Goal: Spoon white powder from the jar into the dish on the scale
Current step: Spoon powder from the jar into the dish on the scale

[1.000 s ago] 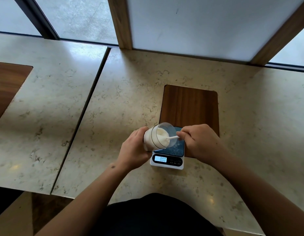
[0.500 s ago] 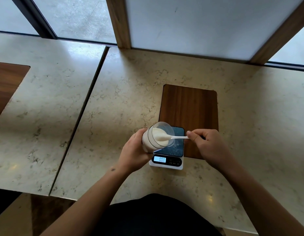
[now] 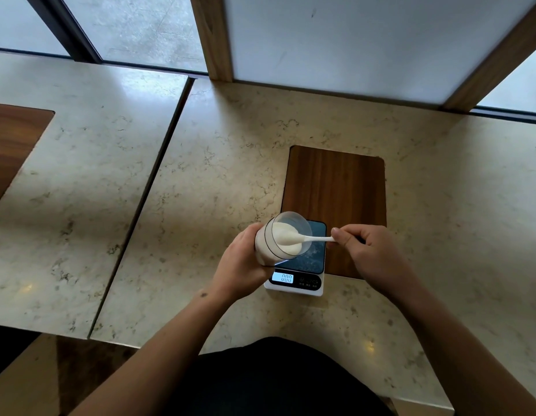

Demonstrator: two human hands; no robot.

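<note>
The left hand (image 3: 241, 265) is gripping the tilted jar (image 3: 278, 238); the right hand (image 3: 370, 253) is pinching the loaded spoon (image 3: 302, 239) at the jar mouth; the scale (image 3: 299, 270) is reading zero, so no powder is weighed yet.

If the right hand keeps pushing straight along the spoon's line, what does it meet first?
The right hand points left along the white spoon, whose bowl is already at the tilted jar mouth. It would likely meet the powder, then the jar wall; depth is unclear.

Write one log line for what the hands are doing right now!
left hand: holds tilted clear glass jar | right hand: holds white plastic spoon, bowl heaped with powder at jar mouth | white digital scale: zeros
</note>
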